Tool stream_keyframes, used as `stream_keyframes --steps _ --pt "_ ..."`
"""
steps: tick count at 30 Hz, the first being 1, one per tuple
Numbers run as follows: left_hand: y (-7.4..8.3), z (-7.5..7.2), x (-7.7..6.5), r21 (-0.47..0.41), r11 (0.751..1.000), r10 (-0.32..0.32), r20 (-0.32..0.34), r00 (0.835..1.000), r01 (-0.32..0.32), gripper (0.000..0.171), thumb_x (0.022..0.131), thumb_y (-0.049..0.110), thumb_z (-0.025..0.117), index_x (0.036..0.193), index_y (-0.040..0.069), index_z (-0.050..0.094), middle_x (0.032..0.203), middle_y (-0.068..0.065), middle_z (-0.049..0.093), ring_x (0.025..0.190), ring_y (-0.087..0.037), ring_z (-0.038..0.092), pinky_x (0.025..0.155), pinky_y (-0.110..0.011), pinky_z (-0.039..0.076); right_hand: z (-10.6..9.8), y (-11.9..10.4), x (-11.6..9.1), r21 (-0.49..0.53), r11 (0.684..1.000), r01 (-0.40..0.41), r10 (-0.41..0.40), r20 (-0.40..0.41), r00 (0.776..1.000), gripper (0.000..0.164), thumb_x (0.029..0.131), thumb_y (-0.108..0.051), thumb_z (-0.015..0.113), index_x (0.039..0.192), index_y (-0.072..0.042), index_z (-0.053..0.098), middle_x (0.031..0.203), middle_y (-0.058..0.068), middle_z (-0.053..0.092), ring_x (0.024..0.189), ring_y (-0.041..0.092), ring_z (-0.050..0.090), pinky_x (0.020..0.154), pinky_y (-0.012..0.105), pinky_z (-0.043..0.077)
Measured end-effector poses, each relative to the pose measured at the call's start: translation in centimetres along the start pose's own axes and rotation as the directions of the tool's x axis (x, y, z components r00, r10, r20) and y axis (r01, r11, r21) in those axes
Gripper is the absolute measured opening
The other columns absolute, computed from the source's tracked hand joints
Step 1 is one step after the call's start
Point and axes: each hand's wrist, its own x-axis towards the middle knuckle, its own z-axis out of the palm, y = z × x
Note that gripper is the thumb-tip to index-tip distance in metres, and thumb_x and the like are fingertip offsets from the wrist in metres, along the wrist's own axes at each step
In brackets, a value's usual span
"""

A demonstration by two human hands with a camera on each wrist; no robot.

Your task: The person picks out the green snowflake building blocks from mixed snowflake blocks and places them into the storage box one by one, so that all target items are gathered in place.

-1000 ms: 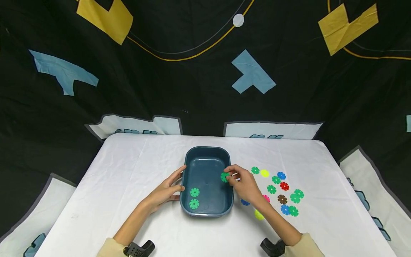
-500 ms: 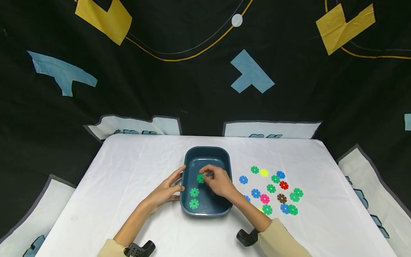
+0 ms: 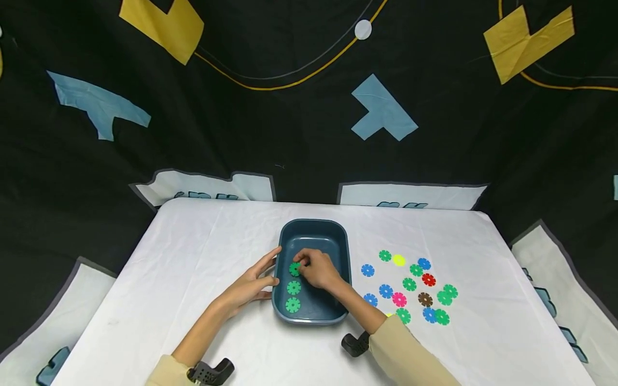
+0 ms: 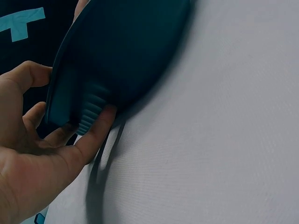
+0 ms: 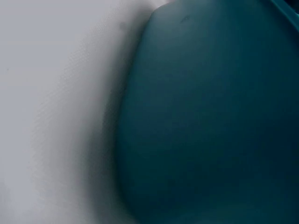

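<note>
A dark blue-green plastic tray (image 3: 316, 316) sits on the white-covered table. My left hand (image 3: 248, 285) holds it by its left side; in the left wrist view, fingertips meet the rim and the ridged grip (image 4: 93, 109) on the outer wall. Inside the tray, my right hand (image 3: 316, 268) pinches a green notched disc (image 3: 294, 269) between thumb and fingers. Below that disc, two more green discs, a middle one (image 3: 293, 288) and a lower one (image 3: 292, 305), lie in a column along the tray's left side. The right wrist view shows only the tray's outer wall (image 5: 196, 112) and tablecloth.
Right of the tray, several notched discs lie scattered on the cloth, among them a red disc (image 3: 428, 279), a brown disc (image 3: 425, 299), a pink disc (image 3: 399, 299) and a yellow disc (image 3: 398, 260). A black curtain (image 3: 309, 134) hangs behind the table.
My right hand has carried the green disc from the tray's right edge leftward, to above the two green discs in the column. The left hand stays on the tray's left side.
</note>
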Motion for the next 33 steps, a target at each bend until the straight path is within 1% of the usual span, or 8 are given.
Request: stream_keyframes --steps 4,8,13,18,21,23,28,33 --pt "0.0 0.0 0.0 0.002 1.0 0.001 0.009 1.0 -0.001 0.08 0.093 0.01 0.059 0.16 0.034 0.022 0.165 -0.012 0.011 0.14 -0.04 0.035 0.095 -0.051 0.05 0.3 -0.1 0.3 -0.024 1.0 -0.008 0.009 0.022 1.0 0.017 0.088 0.004 0.065 0.102 -0.003 0.073 0.078 -0.001 0.061 0.068 0.011 0.054 0.06 0.025 0.046" --pt "0.0 0.0 0.0 0.003 1.0 0.001 0.009 1.0 -0.001 0.08 0.093 0.011 0.06 0.16 0.033 0.022 0.165 -0.013 0.011 0.14 -0.04 0.035 0.094 -0.051 0.05 0.6 -0.1 0.5 -0.048 0.999 -0.025 0.026 0.03 0.999 0.019 0.088 0.004 0.065 0.103 -0.004 0.073 0.076 -0.002 0.06 0.066 0.011 0.054 0.058 0.024 0.045" --pt "0.0 0.0 0.1 0.008 1.0 0.002 0.012 1.0 -0.002 0.079 0.095 0.009 0.059 0.16 0.032 0.021 0.165 -0.013 0.011 0.14 -0.041 0.034 0.095 -0.052 0.049 0.6 -0.1 0.5 -0.06 0.998 -0.036 0.038 0.022 0.999 0.02 0.088 0.003 0.067 0.105 -0.004 0.073 0.076 -0.001 0.059 0.068 0.012 0.054 0.059 0.025 0.045" --pt "0.1 0.1 0.2 0.012 1.0 0.004 0.009 1.0 -0.004 0.079 0.095 0.008 0.058 0.161 0.031 0.02 0.165 -0.014 0.011 0.141 -0.041 0.032 0.095 -0.052 0.05 0.0 -0.2 0.1 -0.074 0.997 -0.032 0.033 0.01 0.999 0.018 0.087 -0.002 0.071 0.105 -0.005 0.073 0.081 0.0 0.062 0.072 0.013 0.055 0.062 0.027 0.047" --pt "0.0 0.1 0.2 0.013 1.0 0.003 0.01 1.0 -0.003 0.08 0.095 0.008 0.058 0.161 0.031 0.02 0.165 -0.013 0.011 0.141 -0.041 0.032 0.095 -0.052 0.05 -0.8 -0.5 -0.3 -0.061 0.998 -0.017 0.017 0.006 1.0 0.018 0.089 -0.004 0.071 0.107 -0.005 0.073 0.084 0.001 0.064 0.072 0.013 0.057 0.063 0.027 0.049" --pt "0.0 0.1 0.2 0.013 1.0 0.006 0.01 1.0 -0.006 0.08 0.094 0.008 0.058 0.161 0.03 0.021 0.165 -0.014 0.011 0.141 -0.042 0.032 0.095 -0.052 0.05 -1.6 -0.7 -0.6 -0.045 0.999 0.009 -0.009 -0.005 1.0 0.019 0.089 -0.004 0.07 0.108 -0.004 0.073 0.085 0.002 0.065 0.072 0.013 0.059 0.062 0.027 0.05" --pt "0.0 0.1 0.2 0.016 1.0 0.006 0.001 1.0 -0.006 0.079 0.093 0.008 0.059 0.16 0.03 0.023 0.164 -0.016 0.011 0.141 -0.043 0.032 0.095 -0.053 0.049 -4.6 -1.2 -1.4 0.006 0.998 0.064 -0.063 -0.064 0.996 0.017 0.09 -0.003 0.069 0.107 -0.003 0.072 0.09 0.004 0.068 0.075 0.015 0.063 0.065 0.028 0.054" --pt "-0.1 0.1 0.2 0.022 1.0 0.006 -0.016 1.0 -0.006 0.08 0.091 0.008 0.06 0.16 0.031 0.025 0.164 -0.015 0.013 0.139 -0.042 0.035 0.094 -0.053 0.05 -8.1 -0.7 -2.3 0.025 0.999 0.025 -0.021 -0.145 0.989 0.017 0.092 -0.004 0.068 0.108 -0.003 0.072 0.091 0.004 0.068 0.076 0.018 0.063 0.066 0.031 0.055"
